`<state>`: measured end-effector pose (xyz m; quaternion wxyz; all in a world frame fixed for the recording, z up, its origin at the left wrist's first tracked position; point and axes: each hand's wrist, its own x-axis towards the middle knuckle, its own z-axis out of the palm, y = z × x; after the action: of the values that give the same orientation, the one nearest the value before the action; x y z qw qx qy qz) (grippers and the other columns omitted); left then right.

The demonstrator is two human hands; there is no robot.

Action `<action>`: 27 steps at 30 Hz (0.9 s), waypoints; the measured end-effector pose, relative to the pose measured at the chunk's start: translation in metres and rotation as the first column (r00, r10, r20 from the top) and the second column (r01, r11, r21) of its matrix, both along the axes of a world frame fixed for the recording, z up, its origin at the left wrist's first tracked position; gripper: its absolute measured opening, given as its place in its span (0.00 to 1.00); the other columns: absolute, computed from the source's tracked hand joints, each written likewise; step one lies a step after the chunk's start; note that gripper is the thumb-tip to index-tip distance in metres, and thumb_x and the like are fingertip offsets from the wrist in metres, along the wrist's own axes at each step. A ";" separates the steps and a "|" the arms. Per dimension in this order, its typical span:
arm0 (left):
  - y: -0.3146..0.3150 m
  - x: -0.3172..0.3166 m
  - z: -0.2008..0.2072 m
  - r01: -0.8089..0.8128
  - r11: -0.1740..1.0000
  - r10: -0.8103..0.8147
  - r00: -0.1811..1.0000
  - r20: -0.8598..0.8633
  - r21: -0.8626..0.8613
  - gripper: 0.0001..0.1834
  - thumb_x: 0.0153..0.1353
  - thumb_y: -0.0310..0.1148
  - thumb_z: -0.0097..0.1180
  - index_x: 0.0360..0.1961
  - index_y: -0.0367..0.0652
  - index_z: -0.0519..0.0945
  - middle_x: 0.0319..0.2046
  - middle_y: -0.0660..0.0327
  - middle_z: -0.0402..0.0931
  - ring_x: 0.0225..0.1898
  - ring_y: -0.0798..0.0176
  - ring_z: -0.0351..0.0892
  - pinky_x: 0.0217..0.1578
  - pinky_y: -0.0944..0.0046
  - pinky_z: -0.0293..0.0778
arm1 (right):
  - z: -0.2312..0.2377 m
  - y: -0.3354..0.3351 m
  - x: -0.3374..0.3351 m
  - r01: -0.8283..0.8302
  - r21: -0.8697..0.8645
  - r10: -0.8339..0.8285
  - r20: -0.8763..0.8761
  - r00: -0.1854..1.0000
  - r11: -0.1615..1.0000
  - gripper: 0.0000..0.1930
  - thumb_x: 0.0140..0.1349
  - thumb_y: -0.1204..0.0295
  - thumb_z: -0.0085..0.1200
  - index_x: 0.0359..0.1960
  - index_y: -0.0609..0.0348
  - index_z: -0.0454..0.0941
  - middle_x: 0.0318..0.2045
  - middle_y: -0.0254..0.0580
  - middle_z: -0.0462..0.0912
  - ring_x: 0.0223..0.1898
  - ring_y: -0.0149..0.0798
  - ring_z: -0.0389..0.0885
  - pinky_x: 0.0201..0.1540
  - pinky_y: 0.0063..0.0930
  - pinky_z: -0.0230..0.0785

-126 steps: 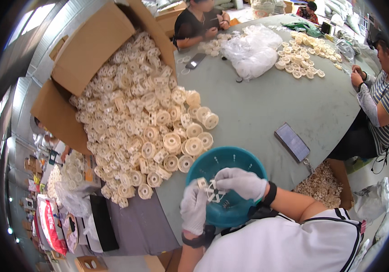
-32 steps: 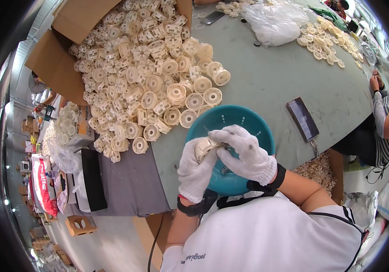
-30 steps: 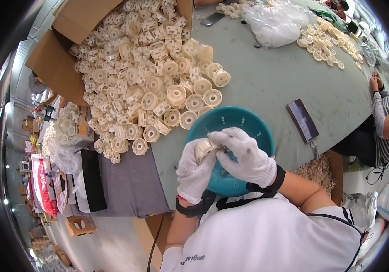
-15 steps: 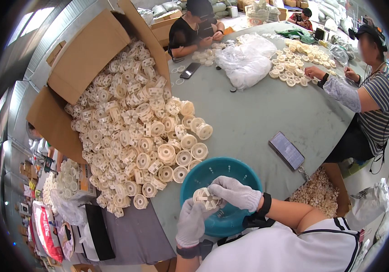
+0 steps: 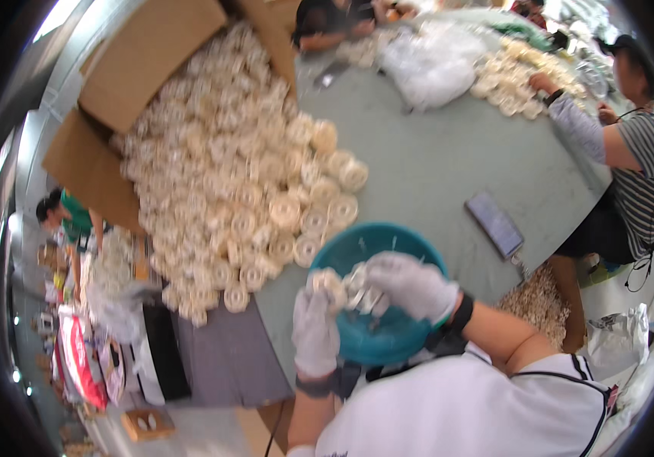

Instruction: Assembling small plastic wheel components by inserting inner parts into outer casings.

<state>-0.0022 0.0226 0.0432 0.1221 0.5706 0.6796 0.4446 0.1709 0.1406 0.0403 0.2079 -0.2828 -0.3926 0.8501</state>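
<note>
My left hand (image 5: 316, 332), in a pale work glove, closes its fingers on a cream round plastic part (image 5: 327, 287). Just to its right is my gloved right hand (image 5: 417, 288), fingers curled together over the teal basin (image 5: 437, 263). White, shiny pieces (image 5: 363, 293) show at the right fingertips; blur hides their exact kind and whether they touch the cream part. Both hands are above the basin's near half. Some small light pieces inside the basin are too smeared to make out.
A large heap of cream round plastic parts (image 5: 243, 183) spills from a cardboard box (image 5: 148, 61) at the left. A phone (image 5: 494, 223) lies right of the basin. Across the grey table (image 5: 410, 164), a person in stripes (image 5: 639, 160) works beside more parts (image 5: 521, 80) and a clear plastic bag (image 5: 433, 65).
The whole view has shifted, with the table scene sitting higher. My hands have moved slightly apart, and white pieces now show between the cream part and my right fingers.
</note>
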 end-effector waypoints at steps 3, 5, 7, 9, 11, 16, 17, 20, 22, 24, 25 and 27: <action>-0.003 -0.019 -0.018 0.038 0.999 -0.035 0.467 0.884 0.020 0.12 0.72 0.35 0.54 0.47 0.38 0.77 0.56 0.50 0.77 0.57 0.48 0.77 0.60 0.41 0.73 | 0.023 0.008 0.021 0.054 -0.139 -0.078 -0.170 0.982 0.989 0.15 0.71 0.68 0.53 0.54 0.66 0.75 0.42 0.43 0.83 0.43 0.38 0.85 0.43 0.35 0.83; -0.012 -0.022 -0.005 0.001 0.999 -0.046 0.135 0.990 0.046 0.13 0.73 0.38 0.53 0.47 0.39 0.76 0.59 0.49 0.75 0.60 0.47 0.76 0.62 0.36 0.72 | 0.024 0.016 0.044 0.096 -0.039 -0.099 -0.083 0.992 0.995 0.16 0.70 0.70 0.54 0.54 0.67 0.75 0.42 0.45 0.83 0.42 0.40 0.86 0.44 0.37 0.83; -0.044 -0.032 -0.004 0.047 0.998 -0.047 0.472 0.880 0.028 0.18 0.70 0.42 0.55 0.48 0.37 0.75 0.59 0.42 0.74 0.61 0.40 0.74 0.61 0.28 0.70 | 0.016 0.031 0.090 0.030 0.038 -0.029 -0.037 0.999 0.999 0.15 0.68 0.70 0.55 0.51 0.67 0.77 0.38 0.46 0.83 0.39 0.41 0.86 0.44 0.37 0.82; -0.117 -0.064 -0.012 0.090 0.995 -0.048 0.043 0.998 0.044 0.15 0.65 0.32 0.59 0.50 0.36 0.79 0.59 0.38 0.75 0.63 0.40 0.74 0.61 0.37 0.72 | 0.019 0.040 0.157 -0.200 0.254 0.133 0.260 0.956 0.946 0.14 0.67 0.68 0.57 0.47 0.67 0.80 0.34 0.45 0.84 0.35 0.40 0.86 0.43 0.36 0.80; -0.194 -0.088 -0.007 0.189 0.930 0.247 0.311 0.918 -0.315 0.14 0.64 0.29 0.57 0.48 0.32 0.78 0.54 0.42 0.78 0.55 0.48 0.79 0.56 0.49 0.76 | 0.034 0.036 0.213 -0.412 0.162 0.198 0.685 0.701 0.897 0.16 0.63 0.65 0.60 0.43 0.67 0.84 0.34 0.48 0.86 0.34 0.41 0.86 0.40 0.35 0.79; -0.231 -0.091 0.022 -0.259 0.762 0.573 0.698 0.430 -0.594 0.11 0.66 0.24 0.53 0.47 0.31 0.78 0.47 0.50 0.82 0.47 0.60 0.81 0.50 0.62 0.76 | 0.066 0.046 0.178 -0.595 -0.008 0.126 0.979 0.158 0.803 0.21 0.63 0.66 0.59 0.53 0.70 0.78 0.31 0.48 0.84 0.35 0.34 0.83 0.40 0.33 0.77; -0.214 -0.084 0.022 -0.484 0.805 0.584 0.543 0.603 -0.344 0.11 0.66 0.24 0.53 0.48 0.31 0.79 0.46 0.52 0.82 0.48 0.61 0.81 0.51 0.62 0.76 | 0.066 0.051 0.155 -0.502 0.144 0.072 0.920 0.385 0.853 0.22 0.65 0.67 0.57 0.56 0.71 0.76 0.32 0.48 0.84 0.35 0.34 0.82 0.41 0.33 0.77; -0.113 -0.051 0.030 -0.421 0.891 0.425 0.648 0.632 -0.168 0.12 0.67 0.27 0.59 0.49 0.32 0.80 0.48 0.53 0.82 0.49 0.61 0.80 0.53 0.62 0.76 | 0.050 0.079 0.092 -0.303 0.815 -0.171 0.433 0.885 0.494 0.21 0.69 0.66 0.54 0.58 0.69 0.76 0.47 0.56 0.84 0.51 0.44 0.83 0.57 0.35 0.73; -0.074 -0.045 0.013 -0.198 0.972 0.234 0.867 0.440 -0.127 0.12 0.67 0.30 0.62 0.46 0.34 0.80 0.48 0.54 0.82 0.49 0.60 0.81 0.52 0.61 0.77 | 0.030 0.118 0.018 -0.457 0.832 -0.134 0.516 0.846 0.314 0.23 0.70 0.60 0.51 0.57 0.67 0.77 0.50 0.60 0.83 0.54 0.57 0.81 0.59 0.40 0.72; -0.045 -0.025 0.002 0.051 0.997 -0.034 0.963 0.267 -0.055 0.11 0.64 0.31 0.65 0.44 0.37 0.82 0.46 0.53 0.83 0.47 0.58 0.84 0.48 0.61 0.79 | -0.008 0.149 -0.035 -0.434 0.863 -0.017 0.453 0.891 0.260 0.22 0.69 0.59 0.50 0.55 0.64 0.79 0.50 0.58 0.84 0.52 0.57 0.82 0.57 0.41 0.72; -0.033 -0.025 0.005 0.206 0.968 -0.194 0.977 0.094 -0.146 0.11 0.62 0.32 0.66 0.43 0.38 0.82 0.45 0.54 0.83 0.46 0.56 0.84 0.47 0.60 0.80 | -0.018 0.158 -0.055 -0.471 0.842 0.053 0.474 0.879 0.265 0.22 0.68 0.59 0.49 0.54 0.63 0.80 0.49 0.57 0.84 0.50 0.56 0.82 0.55 0.41 0.73; -0.022 -0.021 0.002 0.319 0.922 -0.347 0.932 -0.104 -0.221 0.11 0.59 0.30 0.67 0.41 0.39 0.83 0.43 0.53 0.83 0.44 0.51 0.84 0.45 0.60 0.80 | -0.024 0.167 -0.079 -0.492 0.832 0.111 0.480 0.870 0.257 0.22 0.68 0.59 0.48 0.53 0.62 0.80 0.48 0.56 0.84 0.48 0.55 0.82 0.53 0.41 0.73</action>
<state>-0.0235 0.0001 0.0454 0.2044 0.6928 0.6207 0.3050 0.0919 0.3071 0.0164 0.0945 -0.1630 -0.8847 0.4263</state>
